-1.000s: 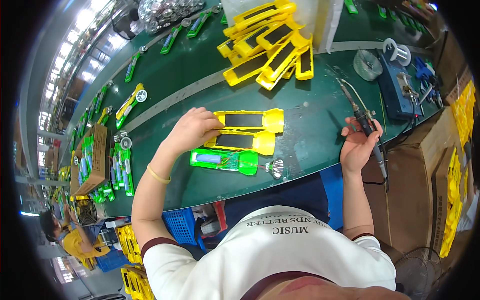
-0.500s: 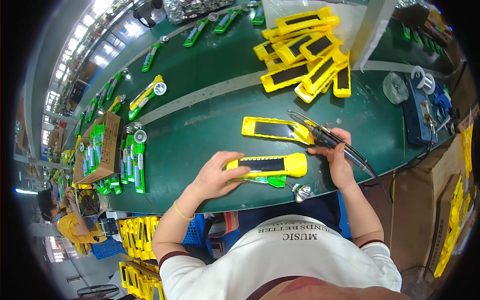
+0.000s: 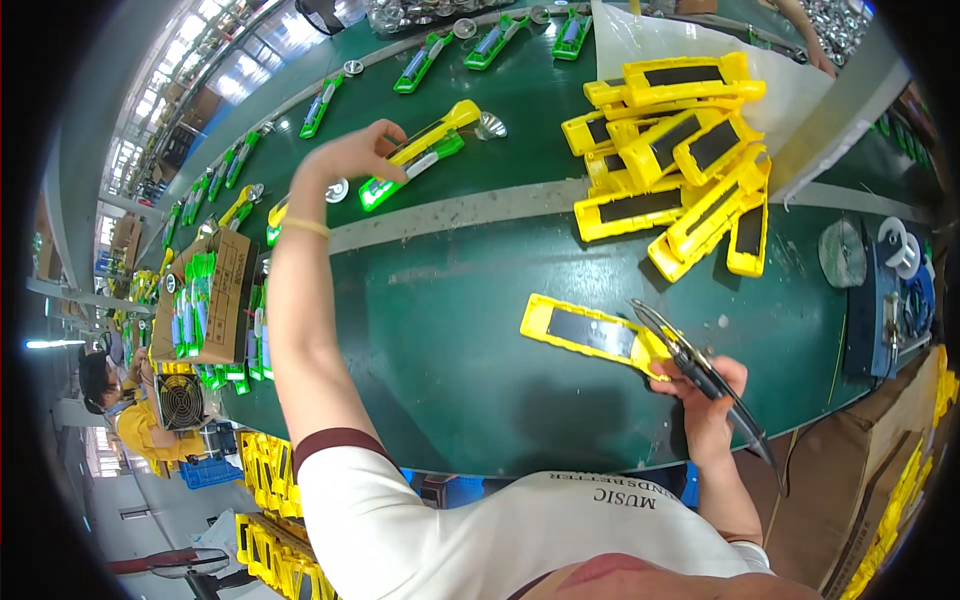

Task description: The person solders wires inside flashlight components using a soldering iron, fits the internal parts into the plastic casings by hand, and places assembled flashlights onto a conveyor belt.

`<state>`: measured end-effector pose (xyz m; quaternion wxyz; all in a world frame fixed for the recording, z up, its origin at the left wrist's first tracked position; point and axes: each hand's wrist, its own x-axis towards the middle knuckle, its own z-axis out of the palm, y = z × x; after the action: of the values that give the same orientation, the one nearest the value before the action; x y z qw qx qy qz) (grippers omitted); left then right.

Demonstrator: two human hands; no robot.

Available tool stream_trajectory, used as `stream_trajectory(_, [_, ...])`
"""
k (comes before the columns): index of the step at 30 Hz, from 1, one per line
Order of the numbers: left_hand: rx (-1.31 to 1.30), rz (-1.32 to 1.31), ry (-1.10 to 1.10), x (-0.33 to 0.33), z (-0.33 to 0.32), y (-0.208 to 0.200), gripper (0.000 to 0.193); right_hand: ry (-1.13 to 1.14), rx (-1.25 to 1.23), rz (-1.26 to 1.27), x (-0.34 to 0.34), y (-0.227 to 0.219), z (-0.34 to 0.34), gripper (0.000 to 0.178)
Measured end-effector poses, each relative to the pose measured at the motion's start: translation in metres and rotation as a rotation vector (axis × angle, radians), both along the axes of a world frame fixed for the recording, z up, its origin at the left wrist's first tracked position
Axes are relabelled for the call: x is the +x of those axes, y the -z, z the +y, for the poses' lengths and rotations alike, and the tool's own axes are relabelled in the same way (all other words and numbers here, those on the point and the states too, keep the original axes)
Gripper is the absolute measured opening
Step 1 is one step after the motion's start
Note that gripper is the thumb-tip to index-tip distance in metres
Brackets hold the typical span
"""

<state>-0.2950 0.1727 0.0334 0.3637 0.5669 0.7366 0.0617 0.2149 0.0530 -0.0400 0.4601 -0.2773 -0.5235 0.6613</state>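
My left hand (image 3: 352, 158) reaches over the far strip of the bench, thumb and fingers apart around the near end of a flashlight assembly. This assembly has a yellow shell (image 3: 432, 134) lying alongside a green half (image 3: 415, 170), with a silver reflector (image 3: 490, 125) at its far end. My right hand (image 3: 708, 390) grips a black soldering iron (image 3: 715, 382), its thin tip pointing up and left. Below that tip lies a yellow flashlight shell (image 3: 590, 333) with a dark panel, its right end close to my right fingertips; whether they touch it I cannot tell.
Yellow shells (image 3: 680, 150) are heaped at the back right. Green flashlight halves (image 3: 320, 105) line the far strip; more fill a cardboard box (image 3: 225, 300) at left. A blue soldering station (image 3: 870, 310) and solder spool (image 3: 898, 248) stand at right. Another person (image 3: 140, 425) sits far left.
My left hand has moved from the near bench to the far strip, and the flashlight assembly from there now lies on the strip. My right hand keeps the soldering iron; the view has shifted.
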Motion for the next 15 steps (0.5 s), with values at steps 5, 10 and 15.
stream_trajectory(5, [0.406, 0.341, -0.007, 0.006, 0.129, 0.000, 0.067, 0.043, 0.064, -0.053, 0.000, 0.002, -0.003, 0.052])
stream_trajectory(10, [0.520, 0.535, -0.331, 0.049, 0.201, 0.059, 0.066, 0.066, 0.148, -0.112, -0.003, -0.001, -0.001, 0.046])
stream_trajectory(15, [0.684, 0.568, -0.213, 0.073, 0.167, 0.045, 0.048, 0.043, 0.122, -0.026, 0.001, 0.001, -0.005, 0.046])
